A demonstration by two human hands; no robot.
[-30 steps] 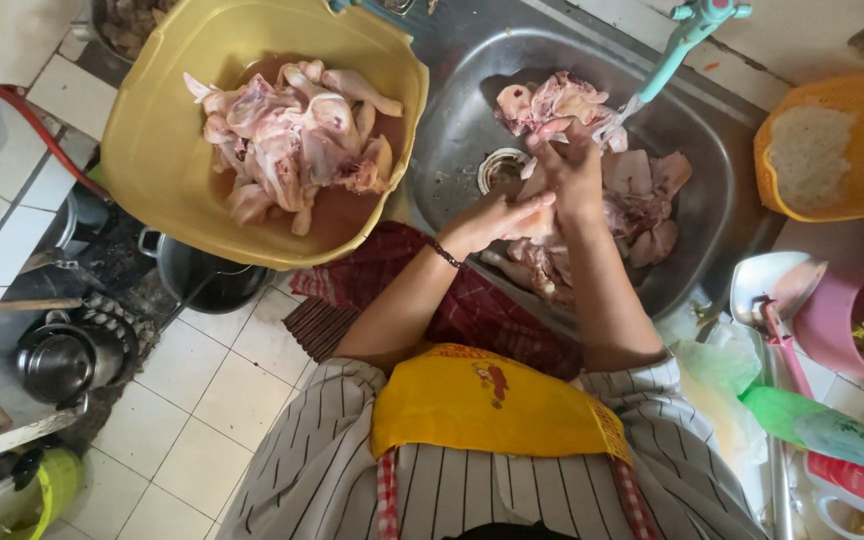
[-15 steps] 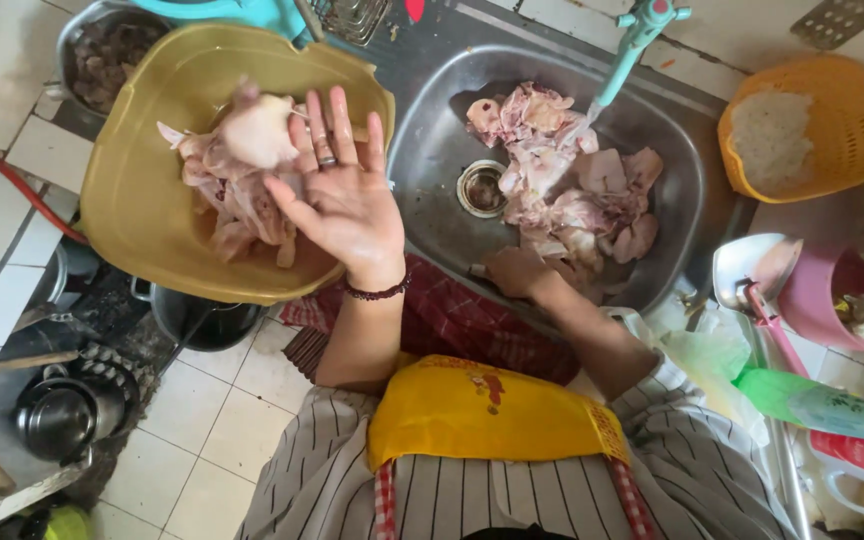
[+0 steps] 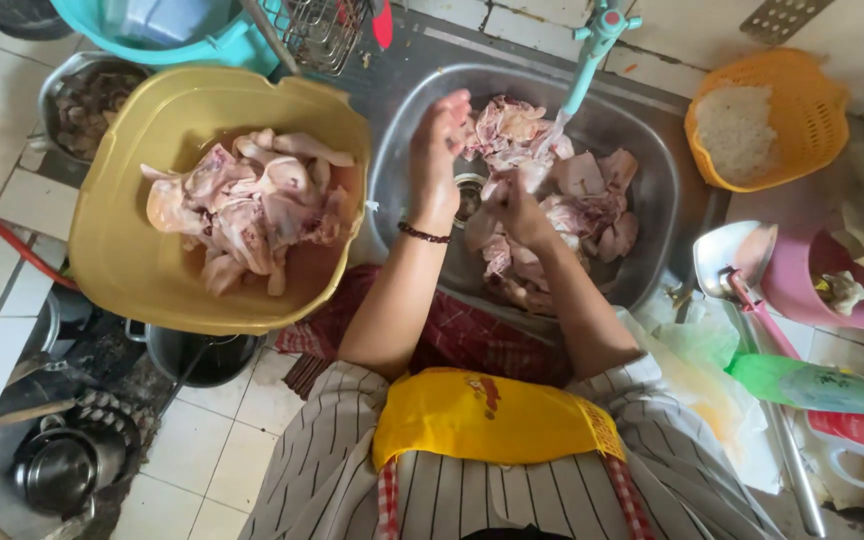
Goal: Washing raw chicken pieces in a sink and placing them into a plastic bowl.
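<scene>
1. The left hand hung over the left rim of the steel sink, fingers held loosely together, gripping nothing.
2. The right hand was clamped on a piece of raw chicken under the tap — just above the meat piled in the sink.
3. A yellow basin of more chicken sat to the left; an orange basket sat far right.

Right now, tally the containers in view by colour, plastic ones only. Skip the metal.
Yellow basin, holding raw chicken pieces: 1
Teal tub: 1
Orange basket: 1
Pink cup: 1
Total: 4
Both the left hand and the right hand are over the steel sink, not touching any of the four.
</scene>
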